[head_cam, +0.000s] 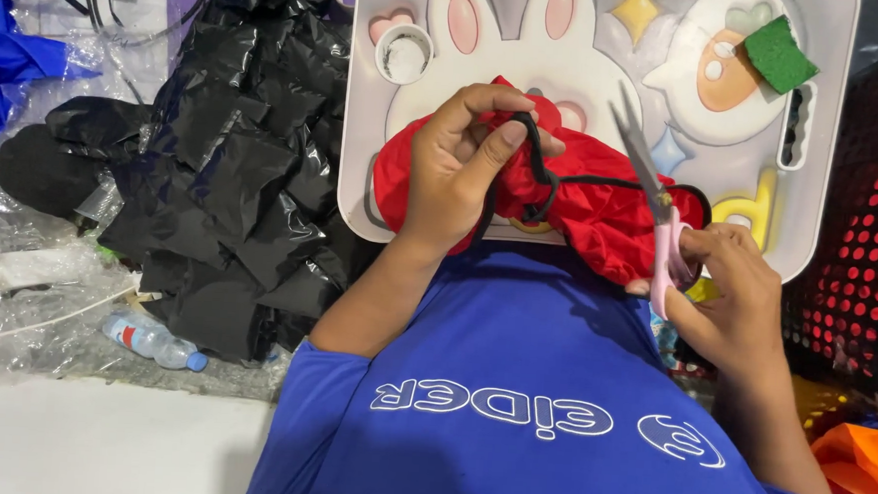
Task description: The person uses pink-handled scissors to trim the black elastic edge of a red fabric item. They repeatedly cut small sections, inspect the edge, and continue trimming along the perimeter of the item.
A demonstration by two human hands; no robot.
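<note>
While the left hand (460,168) clenches a bunch of red fabric (601,220) against the white lap tray (826,127), its fingers also pinch a loop of black cord (537,162) that rises from the cloth and curls back down into it. From there the cord runs on to the right across the fabric, toward the scissors (655,203). Those scissors have pink handles and grey blades — the right hand (727,297) grips them through the handles, blades parted and pointing up and to the left, just above the cord and the fabric's right part. The red fabric lies crumpled on the near edge of the tray, between the two hands, hanging a little over the rim toward the person's blue shirt (521,402).

On the tray's raised surface sits a moulded rabbit shape with pastel hearts and stars; a small round white cup (404,55) stands in the upper left part, and a green sponge-like square (780,54) rests near the upper right corner. To the left of the tray lies a heap of black plastic bags (242,177), with clear plastic sheeting (26,286) and a small water bottle (154,342) on the floor beside it. A dark perforated crate (870,240) stands at the right — red shows through its holes.
</note>
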